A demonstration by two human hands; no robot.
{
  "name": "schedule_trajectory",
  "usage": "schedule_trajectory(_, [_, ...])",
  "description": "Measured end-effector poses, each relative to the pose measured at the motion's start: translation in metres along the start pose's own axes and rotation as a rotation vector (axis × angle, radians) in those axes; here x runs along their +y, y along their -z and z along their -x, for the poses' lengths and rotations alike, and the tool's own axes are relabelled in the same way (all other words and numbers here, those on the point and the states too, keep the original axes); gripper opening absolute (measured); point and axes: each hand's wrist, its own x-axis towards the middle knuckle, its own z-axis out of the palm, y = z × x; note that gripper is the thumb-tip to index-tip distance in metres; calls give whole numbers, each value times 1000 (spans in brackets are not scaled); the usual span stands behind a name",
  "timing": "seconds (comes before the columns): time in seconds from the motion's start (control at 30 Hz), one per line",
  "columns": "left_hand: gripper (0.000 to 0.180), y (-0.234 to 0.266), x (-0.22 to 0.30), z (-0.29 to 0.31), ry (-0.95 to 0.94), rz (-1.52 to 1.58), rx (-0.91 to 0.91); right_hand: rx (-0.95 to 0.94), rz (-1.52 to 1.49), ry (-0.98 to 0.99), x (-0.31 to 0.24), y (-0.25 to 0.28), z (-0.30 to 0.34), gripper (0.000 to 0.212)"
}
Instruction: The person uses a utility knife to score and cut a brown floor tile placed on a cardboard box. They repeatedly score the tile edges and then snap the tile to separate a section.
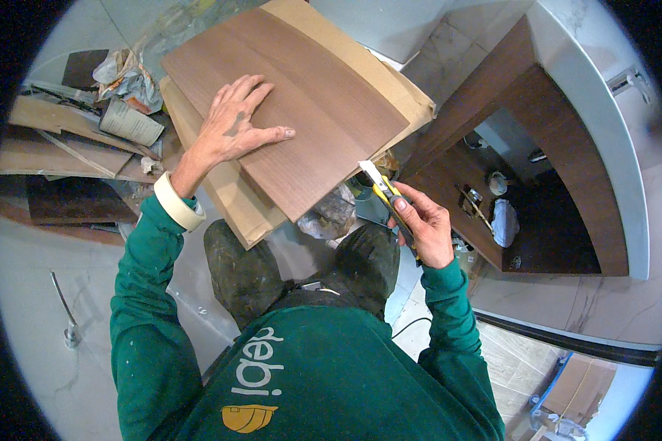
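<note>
A brown wood-grain panel (324, 110) lies on a larger piece of cardboard (360, 62) in front of me. My left hand (237, 121) rests on the panel with its fingers stretched out and thumb spread, pressing nothing else. A roll of cream masking tape (178, 206) sits round my left wrist like a bracelet. In my right hand (428, 224) is a yellow and black utility knife (387, 192), gripped with the fingers wrapped round it. Its blade end is at the panel's near right edge; whether it touches the edge I cannot tell.
At right stands a dark brown cabinet (566, 147) with a white top; a small tub (497, 182) and other items lie inside. Wood offcuts (73, 147), crumpled wrapping (129, 77) and a white container (131, 123) are piled at left. A clear plastic bag (331, 213) lies beneath the panel.
</note>
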Motion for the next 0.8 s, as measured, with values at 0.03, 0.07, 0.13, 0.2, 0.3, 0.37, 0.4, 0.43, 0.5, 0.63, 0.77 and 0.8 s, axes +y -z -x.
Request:
schedule_trajectory(0.03, [91, 0, 0, 0, -2, -12, -1, -2, -16, 20, 0, -2, 1, 43])
schedule_trajectory(0.07, [91, 0, 0, 0, -7, -13, 4, -3, -3, 12, -1, -2, 2, 43])
schedule_trajectory(0.13, [91, 0, 0, 0, -11, -18, 11, -18, 20, -1, -2, -3, 5, 43])
schedule_trajectory(0.2, [91, -1, 0, 0, -13, -15, 14, -47, 23, -18, -3, -4, 7, 43])
schedule_trajectory(0.3, [91, 0, 1, -1, -15, -17, 12, -46, 7, -2, -5, -10, 11, 41])
schedule_trajectory(0.37, [92, 0, 1, 0, -19, -16, 12, -47, -7, 9, -6, -15, 15, 41])
schedule_trajectory(0.4, [92, 0, 0, 0, -22, -14, 13, -55, -12, 7, -6, -17, 17, 41])
schedule_trajectory(0.43, [92, 0, 0, 0, -24, -13, 16, -62, -16, 5, -6, -20, 19, 41])
schedule_trajectory(0.5, [97, -1, -1, 0, -15, 14, 15, -91, -40, 5, -6, -25, 23, 43])
schedule_trajectory(0.63, [100, -2, -1, 0, -17, 23, 23, -107, -50, -9, -3, -23, 24, 42])
schedule_trajectory(0.77, [100, -1, -1, 0, -14, 26, 22, 47, -4, -29, 0, -13, 11, 44])
schedule_trajectory(0.8, [100, 0, 0, 0, -17, 22, 22, 43, -25, 13, 1, -12, 9, 44])
